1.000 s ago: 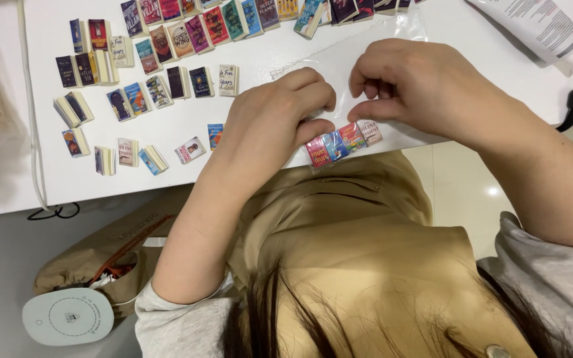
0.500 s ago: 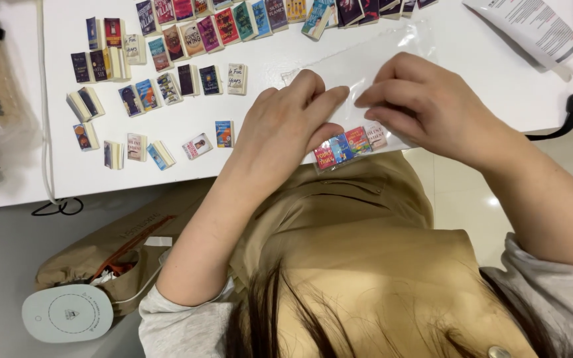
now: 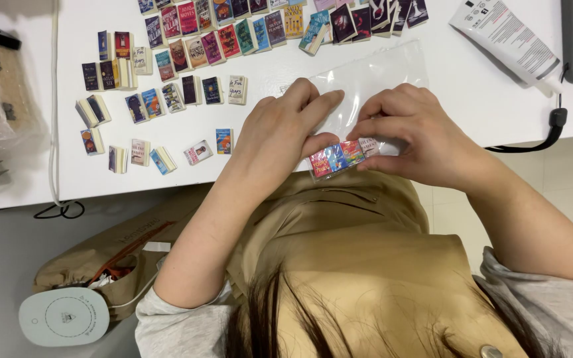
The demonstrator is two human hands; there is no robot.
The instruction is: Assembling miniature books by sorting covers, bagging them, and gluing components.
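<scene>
Clear plastic bag point(image 3: 373, 79) with a row of miniature books point(image 3: 343, 156) at its lower end is pinched by left hand point(image 3: 285, 130) and right hand point(image 3: 414, 132) at the white table point(image 3: 260, 166) edge. Versus 0.5 s ago: grip unchanged, bag slightly shifted. Loose mini books point(image 3: 187, 59) lie left.

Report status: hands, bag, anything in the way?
Left hand and right hand both pinch the clear bag at the desk edge. Row of tiny books inside. Nothing blocking.
</scene>
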